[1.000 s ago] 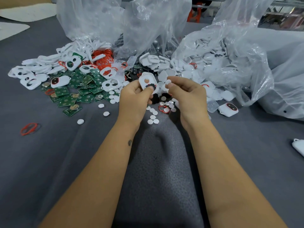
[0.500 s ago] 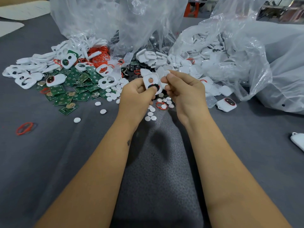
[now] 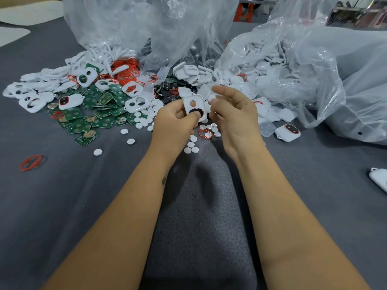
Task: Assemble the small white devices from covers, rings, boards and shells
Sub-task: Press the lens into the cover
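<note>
Left hand (image 3: 178, 122): grips white cover (image 3: 193, 106) at frame centre, thumb on black insert in its lower opening, upper opening bare
Right hand (image 3: 234, 114): pinches small white disc (image 3: 211, 98) just right of cover
Green boards (image 3: 100, 114), red rings (image 3: 125, 72): heaped centre left
White shells (image 3: 251, 70): in plastic bag (image 3: 303, 70), upper right
Loose discs (image 3: 146, 120): on grey mat (image 3: 199, 227) below hands
Finished device (image 3: 288, 132): right of centre

Left hand (image 3: 176, 120) thumb hides part of black disc on white cover (image 3: 193, 106). White device (image 3: 380, 182) at right is cut by frame edge. Parts inside plastic bags (image 3: 293, 65) blurred by film, can't tell types. Green boards (image 3: 100, 114) print too small to read.
</note>
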A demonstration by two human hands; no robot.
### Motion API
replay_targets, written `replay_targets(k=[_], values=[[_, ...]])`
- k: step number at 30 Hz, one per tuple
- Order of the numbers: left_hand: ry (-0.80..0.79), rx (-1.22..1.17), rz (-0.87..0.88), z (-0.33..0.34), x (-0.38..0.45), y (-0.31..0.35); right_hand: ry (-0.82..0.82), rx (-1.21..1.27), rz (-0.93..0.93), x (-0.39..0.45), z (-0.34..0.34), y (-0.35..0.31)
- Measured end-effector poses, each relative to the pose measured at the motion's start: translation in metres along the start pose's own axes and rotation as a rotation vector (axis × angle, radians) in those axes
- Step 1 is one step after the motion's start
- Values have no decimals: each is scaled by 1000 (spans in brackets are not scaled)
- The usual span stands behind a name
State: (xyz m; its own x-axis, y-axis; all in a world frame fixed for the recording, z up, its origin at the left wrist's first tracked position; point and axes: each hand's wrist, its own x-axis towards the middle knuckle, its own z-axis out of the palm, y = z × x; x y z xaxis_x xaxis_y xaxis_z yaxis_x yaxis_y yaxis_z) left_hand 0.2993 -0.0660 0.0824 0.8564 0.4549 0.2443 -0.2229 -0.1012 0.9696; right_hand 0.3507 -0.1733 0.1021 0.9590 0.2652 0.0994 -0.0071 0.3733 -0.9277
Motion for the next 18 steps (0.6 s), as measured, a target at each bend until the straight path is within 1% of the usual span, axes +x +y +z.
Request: replay_targets(k=[5,8,13,18], values=[[-21,30,9,-1,1,-2,-9,8,4,0,-1,-2],[-44,47,22,-1,1,-2,-11,-13,-39,0,-3,-2],[-62,67,13,-1,-1,0,-29,-304,-177,3,-7,0],[-59,92,0,-2,0,0,-39,-525,-210,4,-6,3]])
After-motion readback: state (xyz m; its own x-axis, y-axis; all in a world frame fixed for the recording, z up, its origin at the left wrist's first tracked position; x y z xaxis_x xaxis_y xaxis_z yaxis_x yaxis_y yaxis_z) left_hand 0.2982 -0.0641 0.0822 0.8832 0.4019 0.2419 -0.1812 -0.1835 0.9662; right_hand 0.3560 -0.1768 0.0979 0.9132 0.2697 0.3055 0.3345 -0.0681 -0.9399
